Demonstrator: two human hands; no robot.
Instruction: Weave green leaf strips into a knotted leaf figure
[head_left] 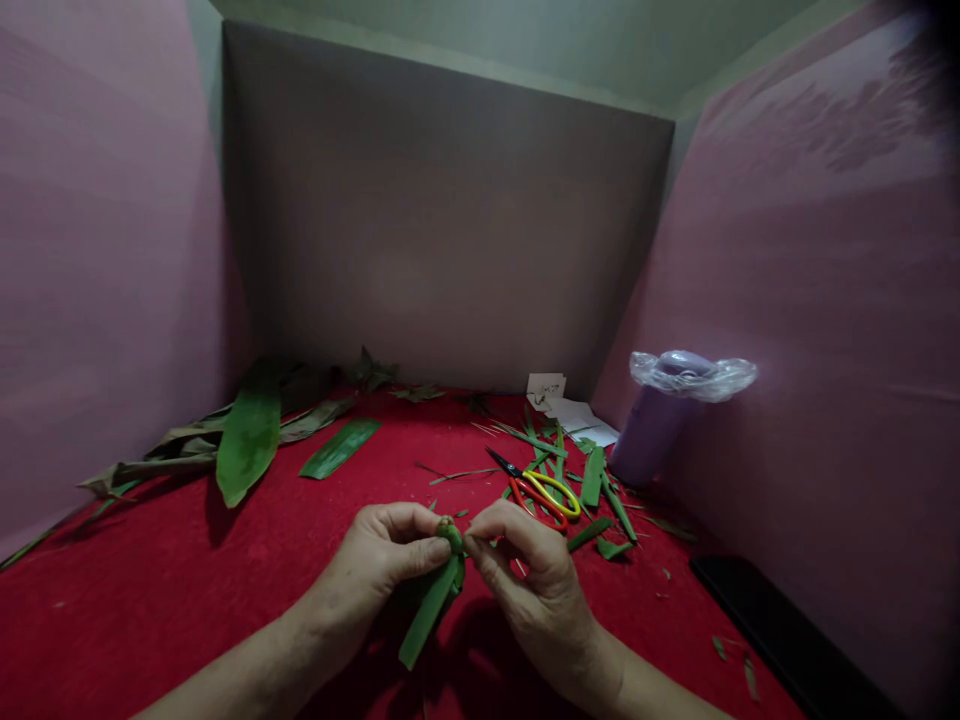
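Note:
My left hand (373, 567) pinches a folded green leaf strip (430, 618) between thumb and fingers. The strip is bunched into a small knob at the top, and a flat tail hangs down toward me. Close against the knob's right side, my right hand (534, 588) is closed in a pinch. Whatever sits between its fingertips is too small to make out. Just beyond the right hand lie scissors (527, 474) with one red and one yellow handle, their dark blades pointing to the far left.
Cut leaf strips (592, 476) litter the red cloth (195, 610) around the scissors. Broad leaves (251, 430) lie at the left. White papers (581, 420), a purple bin (651, 435) lined with clear plastic, and a flat black object (780, 630) are on the right. Pink panels (825, 300) flank the space.

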